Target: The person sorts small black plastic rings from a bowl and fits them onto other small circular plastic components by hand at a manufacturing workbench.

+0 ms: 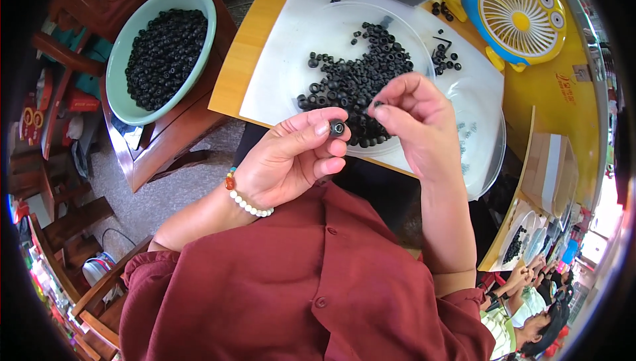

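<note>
left hand (291, 159) pinches a black rubber ring (337, 127) above the clear tray (278, 62), right hand (411, 119) nips a smaller black piece (377, 104) beside it, looks mid-assembly, fitting them wants careful lining up.

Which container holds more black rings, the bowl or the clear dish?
The green bowl on the left stool: its rings cover the whole bottom. The clear dish on the table has only a loose pile.

Yellow fan (521, 17) on table; green bowl (126, 96) on wooden stool (179, 129)
</note>
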A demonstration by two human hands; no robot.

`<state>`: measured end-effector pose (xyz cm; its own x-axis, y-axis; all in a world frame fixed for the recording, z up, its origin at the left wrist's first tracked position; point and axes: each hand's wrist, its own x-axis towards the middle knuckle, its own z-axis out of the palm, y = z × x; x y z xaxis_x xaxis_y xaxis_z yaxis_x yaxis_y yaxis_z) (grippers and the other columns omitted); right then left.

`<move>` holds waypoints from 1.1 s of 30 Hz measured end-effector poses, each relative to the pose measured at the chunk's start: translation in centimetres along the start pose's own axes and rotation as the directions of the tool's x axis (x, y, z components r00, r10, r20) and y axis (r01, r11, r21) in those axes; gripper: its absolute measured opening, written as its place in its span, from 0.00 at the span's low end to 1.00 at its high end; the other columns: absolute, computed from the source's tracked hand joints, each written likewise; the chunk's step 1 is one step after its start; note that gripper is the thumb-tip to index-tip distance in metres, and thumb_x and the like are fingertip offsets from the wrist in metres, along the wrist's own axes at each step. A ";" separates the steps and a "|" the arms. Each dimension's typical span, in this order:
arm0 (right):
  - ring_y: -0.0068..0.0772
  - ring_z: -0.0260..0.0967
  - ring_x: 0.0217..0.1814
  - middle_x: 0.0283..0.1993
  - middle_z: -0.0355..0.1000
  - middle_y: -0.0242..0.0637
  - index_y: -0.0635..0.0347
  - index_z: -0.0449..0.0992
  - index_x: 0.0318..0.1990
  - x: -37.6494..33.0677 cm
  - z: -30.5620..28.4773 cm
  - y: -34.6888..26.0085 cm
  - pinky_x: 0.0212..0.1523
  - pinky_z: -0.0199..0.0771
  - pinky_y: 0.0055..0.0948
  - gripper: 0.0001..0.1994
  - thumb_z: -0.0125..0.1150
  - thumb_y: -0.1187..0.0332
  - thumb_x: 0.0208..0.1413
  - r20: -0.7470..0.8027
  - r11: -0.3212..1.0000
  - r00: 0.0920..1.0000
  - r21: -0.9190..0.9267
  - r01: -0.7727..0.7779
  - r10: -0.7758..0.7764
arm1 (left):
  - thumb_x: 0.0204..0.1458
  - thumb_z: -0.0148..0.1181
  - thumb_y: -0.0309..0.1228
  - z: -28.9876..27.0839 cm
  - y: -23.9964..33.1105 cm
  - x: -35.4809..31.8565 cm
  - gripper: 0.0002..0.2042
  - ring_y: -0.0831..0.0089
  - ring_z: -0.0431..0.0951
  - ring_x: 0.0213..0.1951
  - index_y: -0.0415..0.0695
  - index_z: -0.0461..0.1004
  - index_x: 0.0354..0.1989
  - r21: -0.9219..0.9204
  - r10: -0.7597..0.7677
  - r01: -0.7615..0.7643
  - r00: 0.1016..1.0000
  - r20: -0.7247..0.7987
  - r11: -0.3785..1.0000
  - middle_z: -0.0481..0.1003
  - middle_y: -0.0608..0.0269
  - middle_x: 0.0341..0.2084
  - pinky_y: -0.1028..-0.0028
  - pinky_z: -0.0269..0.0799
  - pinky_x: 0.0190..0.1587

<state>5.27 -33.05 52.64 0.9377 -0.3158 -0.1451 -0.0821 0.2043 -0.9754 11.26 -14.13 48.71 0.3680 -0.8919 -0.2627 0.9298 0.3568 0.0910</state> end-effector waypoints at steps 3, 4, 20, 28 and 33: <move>0.18 0.70 0.31 0.29 0.73 0.33 0.63 0.72 0.34 -2.2 -0.9 -0.3 0.29 0.66 0.15 0.05 0.62 0.77 0.49 0.055 0.991 0.996 0.112 -0.073 0.067 | 0.56 0.51 0.26 0.5 -0.5 0.4 0.12 0.72 0.78 0.35 0.38 0.70 0.48 0.032 -0.025 0.025 1.000 -0.004 0.999 0.75 0.58 0.35 0.73 0.79 0.40; 0.18 0.70 0.31 0.29 0.73 0.33 0.64 0.73 0.34 -2.8 -0.9 -0.4 0.29 0.66 0.16 0.05 0.62 0.77 0.49 0.055 0.983 0.996 0.164 -0.080 0.071 | 0.56 0.52 0.26 0.7 -0.8 0.5 0.12 0.73 0.78 0.35 0.38 0.70 0.48 0.036 -0.039 0.039 0.999 -0.002 0.999 0.75 0.57 0.35 0.73 0.79 0.40; 0.19 0.69 0.27 0.28 0.72 0.33 0.64 0.73 0.33 -4.9 0.3 -1.0 0.27 0.65 0.16 0.06 0.62 0.72 0.51 0.050 0.956 0.990 0.259 -0.141 0.133 | 0.55 0.53 0.25 2.2 -1.9 0.4 0.11 0.72 0.79 0.33 0.38 0.72 0.47 0.289 0.020 -0.014 1.000 -0.017 0.957 0.77 0.57 0.30 0.75 0.78 0.40; 0.19 0.70 0.30 0.29 0.74 0.35 0.64 0.74 0.33 -4.9 0.7 -1.4 0.28 0.64 0.15 0.05 0.61 0.72 0.52 0.091 0.958 0.985 0.237 -0.163 0.146 | 0.54 0.55 0.24 2.1 -2.1 0.2 0.10 0.76 0.78 0.32 0.37 0.73 0.45 0.453 0.162 -0.141 0.987 -0.007 0.880 0.77 0.58 0.31 0.78 0.77 0.39; 0.20 0.70 0.30 0.28 0.73 0.35 0.64 0.73 0.32 -5.0 0.6 -0.4 0.30 0.65 0.16 0.06 0.61 0.71 0.53 0.089 0.955 0.984 0.242 -0.170 0.152 | 0.53 0.55 0.23 2.2 -2.2 0.1 0.10 0.76 0.78 0.33 0.37 0.74 0.43 0.502 0.185 -0.154 0.983 -0.011 0.851 0.77 0.60 0.31 0.79 0.76 0.39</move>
<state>0.83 -30.98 53.88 0.9405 -0.1975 -0.2766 -0.1557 0.4732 -0.8671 9.29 -15.59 50.57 0.5332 -0.8076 -0.2521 0.7407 0.3017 0.6003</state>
